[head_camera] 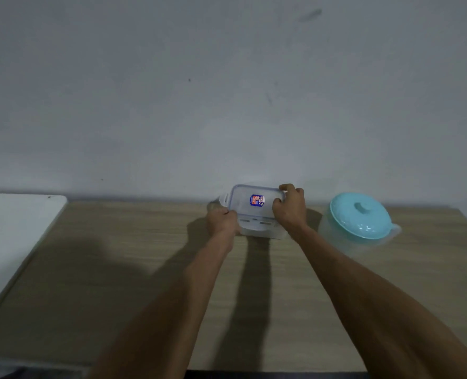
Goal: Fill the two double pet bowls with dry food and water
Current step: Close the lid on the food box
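Observation:
A clear plastic food container [257, 228] stands on the wooden table near the back wall. Its clear lid [243, 199], with a blue rim and a blue-red sticker, is tilted up off the box. My left hand [221, 221] grips the lid's near-left corner and my right hand [289, 207] grips its right end. To the right stands a clear water jug with a turquoise lid [359, 216] and a spout at its right. The container's contents cannot be made out. No pet bowls are in view.
The wooden table [117, 269] runs up to a plain grey wall. A white table [13, 231] adjoins it on the left. A dark gap shows below the near table edge.

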Motion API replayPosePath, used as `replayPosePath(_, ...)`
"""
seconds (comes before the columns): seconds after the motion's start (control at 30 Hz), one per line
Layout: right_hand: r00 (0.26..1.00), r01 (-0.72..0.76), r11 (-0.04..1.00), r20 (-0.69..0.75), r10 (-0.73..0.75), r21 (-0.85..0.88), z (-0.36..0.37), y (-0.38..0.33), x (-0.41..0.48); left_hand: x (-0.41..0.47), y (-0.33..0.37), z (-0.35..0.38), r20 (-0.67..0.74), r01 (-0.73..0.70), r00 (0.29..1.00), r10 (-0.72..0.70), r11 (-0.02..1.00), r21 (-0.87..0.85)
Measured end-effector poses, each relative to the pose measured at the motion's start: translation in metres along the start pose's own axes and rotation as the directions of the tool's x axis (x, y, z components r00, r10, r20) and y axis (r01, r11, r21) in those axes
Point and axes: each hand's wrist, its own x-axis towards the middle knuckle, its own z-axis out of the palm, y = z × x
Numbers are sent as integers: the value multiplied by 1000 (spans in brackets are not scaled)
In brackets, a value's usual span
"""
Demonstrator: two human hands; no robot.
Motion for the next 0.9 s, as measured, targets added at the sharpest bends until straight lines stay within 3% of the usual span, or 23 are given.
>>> replayPosePath(0.5, 999, -27, 1000, 33, 27, -7, 5, 31, -1, 0, -20, 9, 12, 5, 1000, -7, 984, 179)
replayPosePath(0.77, 998, 40, 988, 47, -34, -151, -1, 30, 0, -21, -7, 3, 33, 14, 999, -23, 970, 243)
replayPosePath(0.83, 987, 126, 976, 118, -106, -177, -3, 27, 2, -15, -9, 3, 42, -6, 999, -5, 966, 257)
replayPosePath(0.9, 934, 244, 937, 322, -157, -250, -4, 22, 7, -18, -5, 3, 38, -16, 999, 5, 956, 293)
